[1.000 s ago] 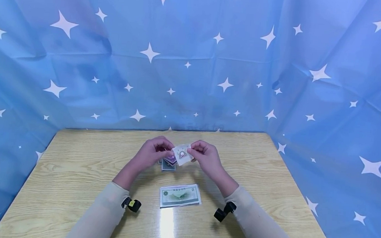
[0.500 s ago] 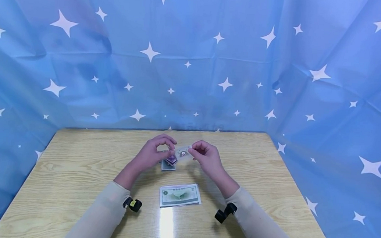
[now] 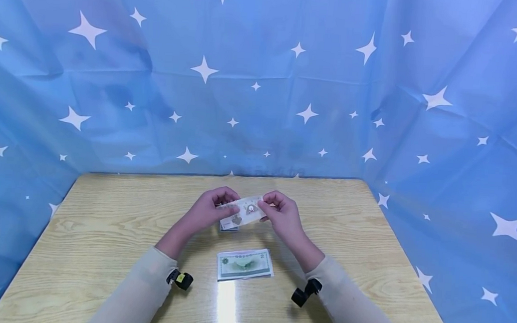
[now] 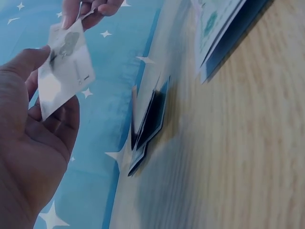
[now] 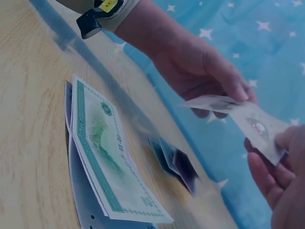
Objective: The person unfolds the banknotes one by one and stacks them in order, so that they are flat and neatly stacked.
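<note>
A pale paper note with a small printed figure (image 3: 251,209) is stretched between both hands above the table. My left hand (image 3: 206,209) pinches its left part between thumb and fingers, and my right hand (image 3: 284,216) pinches its right end. In the right wrist view the note (image 5: 256,128) bends between the two grips. Beneath it on the table lie folded papers (image 5: 174,162), mostly hidden by the note and left hand in the head view; the left wrist view shows the folded papers (image 4: 150,119) standing partly open.
Nearer the table's front lies a stack of notes, a green one marked 2 (image 3: 245,264) on top. The wooden table (image 3: 112,251) meets a blue star-patterned cloth (image 3: 261,126) at its back and sides. Each wrist wears a small black device.
The note has unfolded wider between the hands, its left part now showing over the folded papers. My left fingers, briefly raised half a second ago, have come down onto it. The green note has not moved.
</note>
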